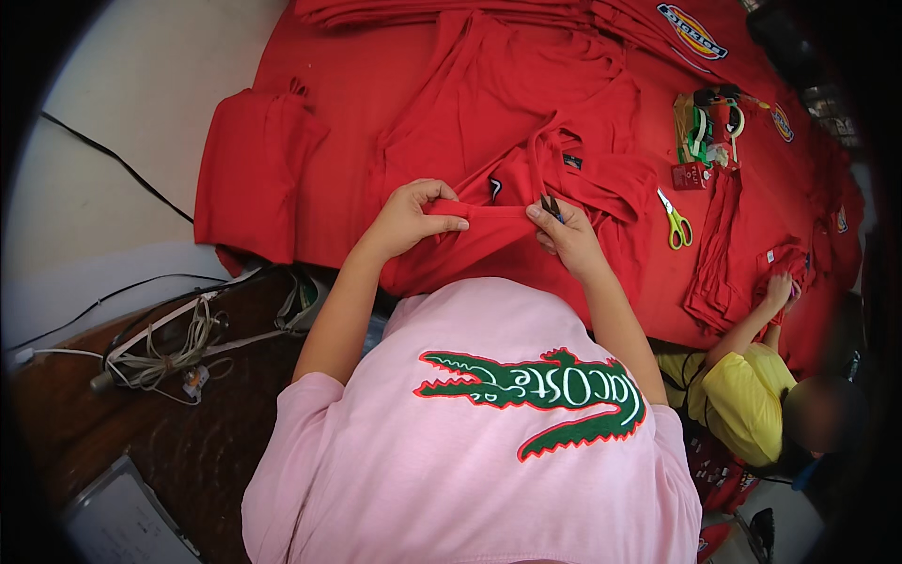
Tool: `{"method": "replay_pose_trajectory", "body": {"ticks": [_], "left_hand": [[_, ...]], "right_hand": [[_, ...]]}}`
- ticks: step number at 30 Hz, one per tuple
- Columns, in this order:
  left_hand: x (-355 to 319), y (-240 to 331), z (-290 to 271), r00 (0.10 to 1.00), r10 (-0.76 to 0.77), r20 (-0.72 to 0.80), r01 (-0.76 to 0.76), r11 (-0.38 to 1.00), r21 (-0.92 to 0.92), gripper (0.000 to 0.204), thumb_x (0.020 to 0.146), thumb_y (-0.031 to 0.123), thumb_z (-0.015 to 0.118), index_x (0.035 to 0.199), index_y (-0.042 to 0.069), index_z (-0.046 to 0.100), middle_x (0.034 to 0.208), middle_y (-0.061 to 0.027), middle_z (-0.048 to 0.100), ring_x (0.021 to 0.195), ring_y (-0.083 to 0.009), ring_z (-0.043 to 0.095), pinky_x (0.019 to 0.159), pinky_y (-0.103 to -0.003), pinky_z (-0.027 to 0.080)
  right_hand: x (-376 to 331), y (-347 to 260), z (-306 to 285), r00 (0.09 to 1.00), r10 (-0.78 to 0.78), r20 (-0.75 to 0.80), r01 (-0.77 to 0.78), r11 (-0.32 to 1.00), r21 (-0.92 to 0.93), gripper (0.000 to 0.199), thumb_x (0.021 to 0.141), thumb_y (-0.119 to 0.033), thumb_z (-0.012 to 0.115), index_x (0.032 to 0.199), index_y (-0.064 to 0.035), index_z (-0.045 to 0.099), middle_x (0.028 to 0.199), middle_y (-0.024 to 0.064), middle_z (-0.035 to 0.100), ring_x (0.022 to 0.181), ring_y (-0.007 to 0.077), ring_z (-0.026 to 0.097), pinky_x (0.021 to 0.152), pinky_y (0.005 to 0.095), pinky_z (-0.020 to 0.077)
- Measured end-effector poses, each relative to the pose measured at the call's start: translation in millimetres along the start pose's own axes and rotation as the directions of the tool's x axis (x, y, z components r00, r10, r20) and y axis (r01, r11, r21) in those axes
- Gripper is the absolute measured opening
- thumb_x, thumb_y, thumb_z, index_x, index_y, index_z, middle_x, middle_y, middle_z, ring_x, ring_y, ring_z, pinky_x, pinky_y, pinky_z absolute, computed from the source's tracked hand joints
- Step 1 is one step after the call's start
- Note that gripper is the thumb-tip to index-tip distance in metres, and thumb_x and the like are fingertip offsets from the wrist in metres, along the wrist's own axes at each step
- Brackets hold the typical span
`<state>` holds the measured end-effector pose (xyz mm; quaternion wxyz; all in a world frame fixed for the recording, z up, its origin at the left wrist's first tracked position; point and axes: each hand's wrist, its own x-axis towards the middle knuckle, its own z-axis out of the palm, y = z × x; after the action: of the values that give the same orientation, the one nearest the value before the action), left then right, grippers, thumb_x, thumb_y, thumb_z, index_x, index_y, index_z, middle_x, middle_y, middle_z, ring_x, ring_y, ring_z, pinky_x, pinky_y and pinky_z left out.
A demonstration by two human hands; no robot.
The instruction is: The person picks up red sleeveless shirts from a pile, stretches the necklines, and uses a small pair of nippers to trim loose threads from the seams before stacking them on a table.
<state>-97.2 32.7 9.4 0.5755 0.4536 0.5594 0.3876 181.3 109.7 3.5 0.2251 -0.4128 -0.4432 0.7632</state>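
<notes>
Holding an edge of the red garment taut between both hands, close in front of the torso at the counter. Left hand: grip closed on the left end. Right hand: grip pinching right end plus dark snips. Edge runs left-right; snips crosswise, tips away from body. Can't tell if blades touch cloth.
</notes>
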Motion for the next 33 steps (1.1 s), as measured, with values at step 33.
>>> {"method": "replay_pose_trajectory", "body": {"ticks": [33], "left_hand": [[-71.1, -44.6, -95.4, 0.99, 0.118, -0.076, -0.14, 0.804, -0.577, 0.057, 0.089, 0.012, 0.077, 0.14, -0.003, 0.056, 0.137, -0.0134, 0.065, 0.128, -0.0253, 0.062, 0.112, -0.043, 0.047]], "right_hand": [[-182.3, 8.7, -159.2, 0.684, -0.27, -0.678, 0.348, 0.937, -0.022, 0.013, 0.099, -0.007, 0.068, 0.111, -0.0092, 0.062, 0.093, -0.0032, 0.061, 0.079, 0.0055, 0.058, 0.071, 0.0214, 0.047]]}}
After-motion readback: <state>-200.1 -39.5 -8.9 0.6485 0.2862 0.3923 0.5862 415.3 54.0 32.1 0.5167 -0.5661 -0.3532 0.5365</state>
